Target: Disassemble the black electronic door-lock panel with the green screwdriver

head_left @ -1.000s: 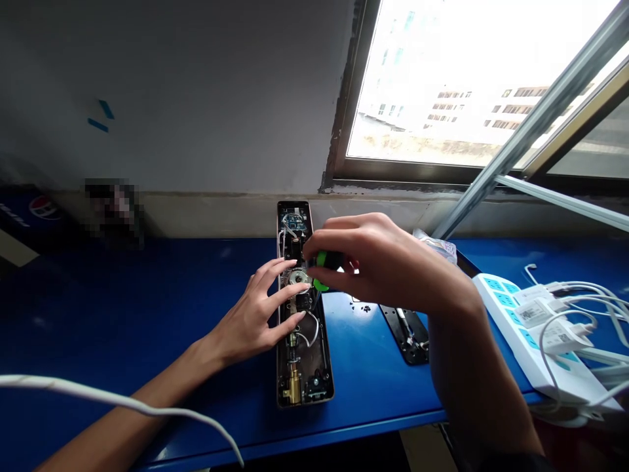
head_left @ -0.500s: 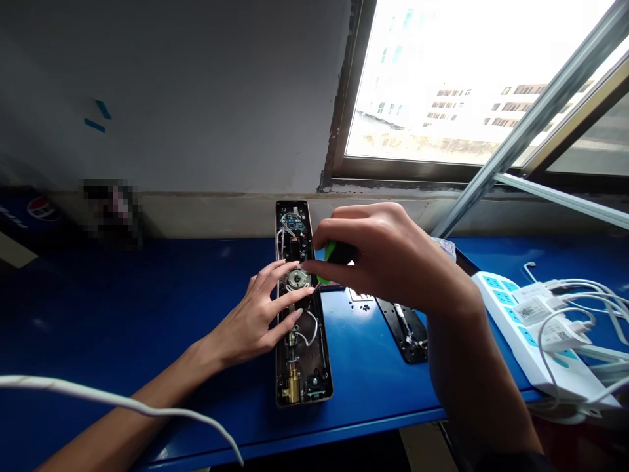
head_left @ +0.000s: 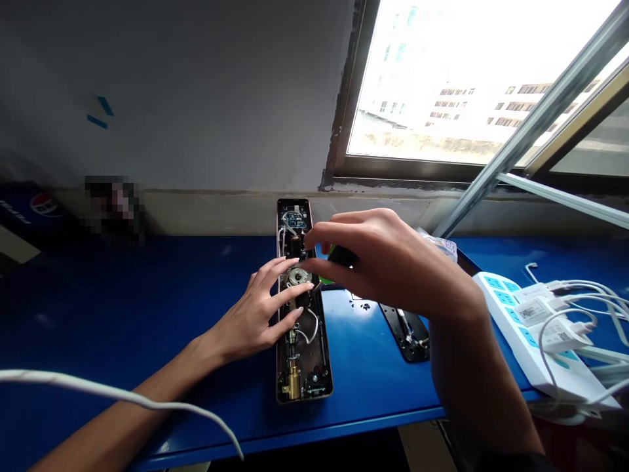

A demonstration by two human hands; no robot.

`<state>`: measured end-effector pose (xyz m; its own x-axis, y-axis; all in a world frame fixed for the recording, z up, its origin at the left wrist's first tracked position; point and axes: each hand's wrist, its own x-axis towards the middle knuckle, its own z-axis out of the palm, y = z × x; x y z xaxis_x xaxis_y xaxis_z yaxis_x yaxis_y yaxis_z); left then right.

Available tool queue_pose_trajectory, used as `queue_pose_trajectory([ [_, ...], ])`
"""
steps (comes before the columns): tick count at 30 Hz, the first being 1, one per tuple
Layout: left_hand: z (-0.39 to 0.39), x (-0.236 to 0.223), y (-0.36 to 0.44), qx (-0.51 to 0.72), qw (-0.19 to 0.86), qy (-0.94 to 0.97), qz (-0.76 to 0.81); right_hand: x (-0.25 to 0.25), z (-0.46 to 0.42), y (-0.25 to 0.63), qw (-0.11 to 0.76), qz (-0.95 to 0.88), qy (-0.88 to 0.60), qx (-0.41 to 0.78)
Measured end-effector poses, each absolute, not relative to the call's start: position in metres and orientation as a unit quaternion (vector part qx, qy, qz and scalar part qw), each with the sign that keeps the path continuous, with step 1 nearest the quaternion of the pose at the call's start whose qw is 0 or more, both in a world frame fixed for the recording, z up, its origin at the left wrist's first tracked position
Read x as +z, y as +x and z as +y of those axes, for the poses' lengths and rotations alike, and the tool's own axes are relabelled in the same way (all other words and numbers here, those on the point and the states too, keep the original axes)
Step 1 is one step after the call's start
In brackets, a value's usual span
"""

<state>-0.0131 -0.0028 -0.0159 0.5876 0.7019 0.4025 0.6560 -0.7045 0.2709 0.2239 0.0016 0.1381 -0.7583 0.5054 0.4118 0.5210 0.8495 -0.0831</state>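
Note:
What looks like an opened electronic door lock (head_left: 307, 354), a long black housing, lies lengthwise away from me on the blue table. Inside show a circuit board (head_left: 296, 223), a round metal part (head_left: 298, 277), white wires (head_left: 313, 326) and a brass-coloured cylinder (head_left: 293, 383). My left hand (head_left: 263, 305) rests with spread fingers over the housing, the fingertips around the round part. In my closed right hand (head_left: 373, 259) is a green-and-black screwdriver (head_left: 343, 256), above the housing's right side. Its shaft slants down toward the housing; the tip is hard to make out.
Small dark screws (head_left: 365, 306) and a black cover plate (head_left: 407, 334) lie right of the housing. A white power strip (head_left: 511, 334) with chargers and cables sits farther right. A white cable (head_left: 122, 393) crosses the lower left. The window and wall stand behind.
My right hand has shifted slightly, its fingers turned a little to the left around the screwdriver. My left hand stays on the housing. The whole view has moved slightly.

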Motion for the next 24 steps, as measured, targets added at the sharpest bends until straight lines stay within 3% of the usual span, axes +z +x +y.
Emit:
queue_pose_trajectory([
  [24, -0.0043, -0.0149, -0.0129, 0.258, 0.055, 0.885, 0.383, 0.1371, 0.0093, 0.2248, 0.223, -0.948, -0.226, 0.02],
])
